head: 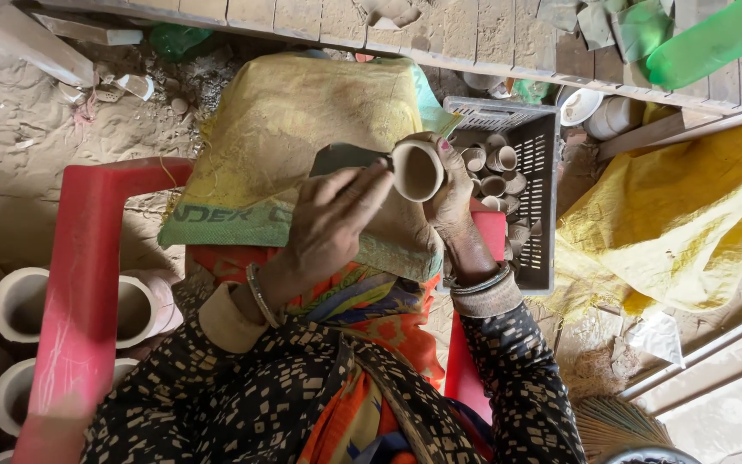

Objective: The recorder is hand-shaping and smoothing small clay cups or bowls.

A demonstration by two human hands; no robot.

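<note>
Small round unfired clay cup at frame centre, mouth facing the camera, gripped by right hand. Left hand just left, closed on a dark flat scraper touching the cup's rim. Grey plastic crate of cups to the right.

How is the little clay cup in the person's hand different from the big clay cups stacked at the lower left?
The small clay cup fits inside the right hand, while the large clay cups are much wider. The small one is held up with the left hand working a dark flat tool at its rim; the large ones lie stacked on their sides, untouched. Both are pale, unpainted clay with round open mouths facing the camera.
</note>
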